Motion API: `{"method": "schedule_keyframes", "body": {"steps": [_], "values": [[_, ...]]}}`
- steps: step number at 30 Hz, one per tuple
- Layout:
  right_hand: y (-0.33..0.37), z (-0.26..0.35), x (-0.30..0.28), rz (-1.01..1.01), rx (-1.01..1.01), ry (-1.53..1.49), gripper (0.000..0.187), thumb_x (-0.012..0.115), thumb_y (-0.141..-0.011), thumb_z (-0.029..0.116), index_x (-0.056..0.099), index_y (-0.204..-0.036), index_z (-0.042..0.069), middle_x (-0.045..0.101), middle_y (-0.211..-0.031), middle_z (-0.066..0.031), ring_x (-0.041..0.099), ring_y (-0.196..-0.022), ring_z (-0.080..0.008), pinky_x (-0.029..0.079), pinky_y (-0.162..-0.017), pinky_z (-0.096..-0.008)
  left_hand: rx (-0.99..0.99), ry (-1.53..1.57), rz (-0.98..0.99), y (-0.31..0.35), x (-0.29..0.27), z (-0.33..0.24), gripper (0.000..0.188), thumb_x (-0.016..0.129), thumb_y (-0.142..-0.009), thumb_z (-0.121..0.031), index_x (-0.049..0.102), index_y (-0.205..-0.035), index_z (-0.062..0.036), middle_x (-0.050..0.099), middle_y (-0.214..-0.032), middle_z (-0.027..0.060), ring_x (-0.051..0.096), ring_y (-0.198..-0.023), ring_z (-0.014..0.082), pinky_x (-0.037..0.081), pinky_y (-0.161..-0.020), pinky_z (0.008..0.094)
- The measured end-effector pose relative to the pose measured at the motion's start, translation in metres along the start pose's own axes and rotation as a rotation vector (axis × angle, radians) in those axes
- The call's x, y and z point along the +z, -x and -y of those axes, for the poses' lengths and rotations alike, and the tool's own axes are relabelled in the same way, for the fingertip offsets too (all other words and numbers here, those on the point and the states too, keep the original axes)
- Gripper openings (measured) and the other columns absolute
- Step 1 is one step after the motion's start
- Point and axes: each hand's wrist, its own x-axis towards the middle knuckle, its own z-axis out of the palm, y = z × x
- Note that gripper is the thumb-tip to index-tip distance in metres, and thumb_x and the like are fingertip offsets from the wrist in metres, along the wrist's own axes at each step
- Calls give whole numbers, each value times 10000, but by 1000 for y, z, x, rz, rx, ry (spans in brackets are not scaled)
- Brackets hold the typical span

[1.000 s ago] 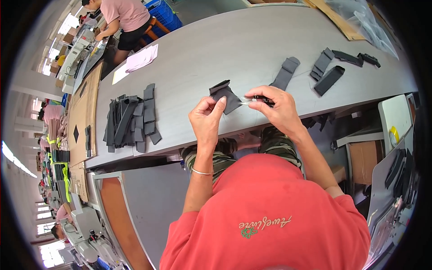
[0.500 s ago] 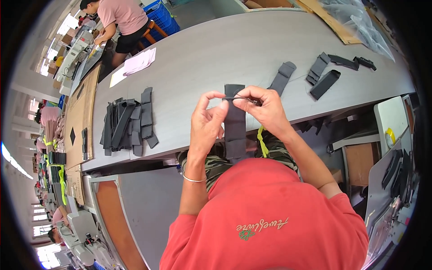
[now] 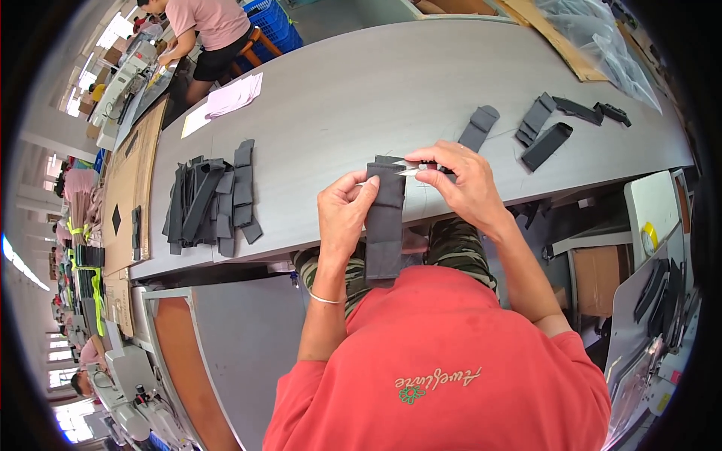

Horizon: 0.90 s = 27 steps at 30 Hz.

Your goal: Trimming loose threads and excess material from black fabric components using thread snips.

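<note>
My left hand [image 3: 347, 207] pinches a long dark grey fabric strip [image 3: 385, 225] near its upper end, thumb on top. The strip hangs over the table's front edge toward my lap and has seams across it. In my right hand [image 3: 468, 180] is a pair of thread snips [image 3: 421, 167], closed on by the fingers. Its two pointed silver blades stand a little apart at the strip's upper right edge. Whether a thread lies between them is too small to tell.
A heap of similar strips [image 3: 207, 203] lies on the grey table [image 3: 338, 83] to the left, with pink papers [image 3: 235, 95] behind it. Several loose pieces [image 3: 547, 146] lie at the right. Farther back left, a person [image 3: 207, 34] sits at a sewing machine.
The strip has come down toward me and now faces up with its upper end under my left thumb. The snips' blades now show beside its edge.
</note>
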Motion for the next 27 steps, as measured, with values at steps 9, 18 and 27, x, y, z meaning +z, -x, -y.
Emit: {"method": "schedule_keyframes", "body": {"steps": [9, 18, 27], "values": [[-2, -6, 3, -5, -89, 233, 139, 622, -829, 97, 668, -960, 93, 608, -747, -39, 540, -683, -212, 400, -668, -321, -32, -32, -4, -3, -2, 0, 195, 625, -890, -133, 683, -982, 29, 587, -616, -55, 425, -511, -14, 311, -442, 177], [0, -13, 10, 38, 87, 46, 111, 640, -824, 118, 661, -928, 88, 646, -808, -47, 585, -740, -252, 445, -664, -369, -49, -66, 64, 1, -3, 2, 201, 627, -880, -126, 679, -977, 42, 594, -611, -44, 476, -542, -4, 377, -478, 181], [0, -17, 10, 21, -262, 403, 108, 665, -788, 167, 669, -894, 145, 573, -705, 15, 475, -620, -205, 305, -605, -325, -144, -102, 150, 1, -9, 3, 210, 618, -874, -129, 677, -969, 50, 613, -627, -22, 501, -543, 8, 395, -480, 189]]}}
